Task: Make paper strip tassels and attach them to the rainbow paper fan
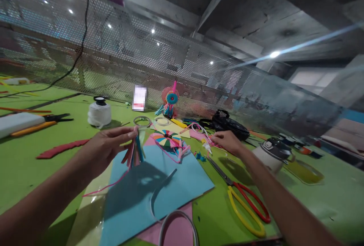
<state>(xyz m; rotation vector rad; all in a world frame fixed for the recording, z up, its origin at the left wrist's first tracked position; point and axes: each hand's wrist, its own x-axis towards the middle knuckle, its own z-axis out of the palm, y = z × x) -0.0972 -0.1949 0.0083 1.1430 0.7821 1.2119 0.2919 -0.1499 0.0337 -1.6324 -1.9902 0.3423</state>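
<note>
My left hand (113,143) pinches a tassel of pink, red and blue paper strips (134,154) by its top end. A pink string (109,185) trails from its lower end across the blue paper sheet (136,208). My right hand (227,141) is closed at the far right, over a patch of pink material (199,135). Whatever its fingertips hold is too small to make out. Between the hands lies a multicoloured paper wheel (167,138) with pink string around it. Scissors with red and yellow handles (246,204) rest below my right hand.
A white thread spool (99,112) stands at the back left, near pliers (58,117). A phone (139,98) and a finished-looking paper ornament (171,100) stand before the perforated screen (159,56). A black bag (229,124) and a lidded bottle (273,154) are on the right.
</note>
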